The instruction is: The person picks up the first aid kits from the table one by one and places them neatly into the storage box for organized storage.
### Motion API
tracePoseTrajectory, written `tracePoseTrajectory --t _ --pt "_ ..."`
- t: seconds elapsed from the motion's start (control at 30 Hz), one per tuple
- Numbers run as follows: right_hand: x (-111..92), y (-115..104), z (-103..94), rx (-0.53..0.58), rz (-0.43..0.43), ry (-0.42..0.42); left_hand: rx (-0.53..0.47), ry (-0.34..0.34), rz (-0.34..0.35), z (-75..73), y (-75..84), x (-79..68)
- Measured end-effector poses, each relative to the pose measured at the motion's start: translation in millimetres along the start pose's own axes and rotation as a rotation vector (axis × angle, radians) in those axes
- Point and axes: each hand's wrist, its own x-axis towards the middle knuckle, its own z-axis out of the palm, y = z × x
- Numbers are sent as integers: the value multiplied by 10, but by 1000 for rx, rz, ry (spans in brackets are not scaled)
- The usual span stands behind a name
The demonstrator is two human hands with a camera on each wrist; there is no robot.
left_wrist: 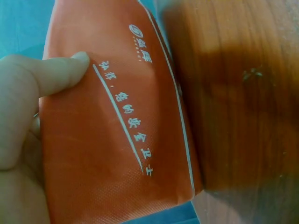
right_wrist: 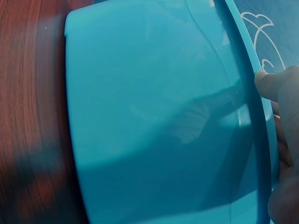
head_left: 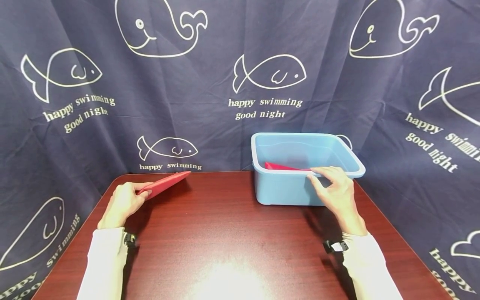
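Note:
In the head view my left hand (head_left: 123, 204) pinches a flat red fabric pouch (head_left: 165, 184) by its near end, tilted up over the left side of the table. The left wrist view shows the thumb lying across the pouch (left_wrist: 107, 135), which bears white printed characters and pale piping; the fingers behind it are mostly hidden. My right hand (head_left: 337, 196) grips the near rim of a light blue plastic bin (head_left: 288, 189), thumb outside and fingers over the inner side. Inside that bin, a red item (head_left: 281, 166) shows just above the near rim, its lower part hidden.
The dark red wooden table (head_left: 210, 225) has its back edge against a navy curtain (head_left: 217, 83) printed with white fish and whales. Side curtains close in at left and right. The bin stands at the table's back right. Bright glare lies on the front middle of the tabletop.

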Motion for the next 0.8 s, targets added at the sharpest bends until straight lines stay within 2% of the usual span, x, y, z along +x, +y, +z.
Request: tracePoseTrajectory --t 0.23,0.4,0.6,0.8 --pt "-9 16 -12 -2 4 -25 -16 75 37 -57 87 11" --pt "0 22 -7 14 -9 -7 -43 107 42 -114 184 22" --pt "17 6 0 37 -21 27 -78 156 91 -181 281 32" --pt "7 21 -5 11 -10 -6 -92 182 101 -235 351 34"
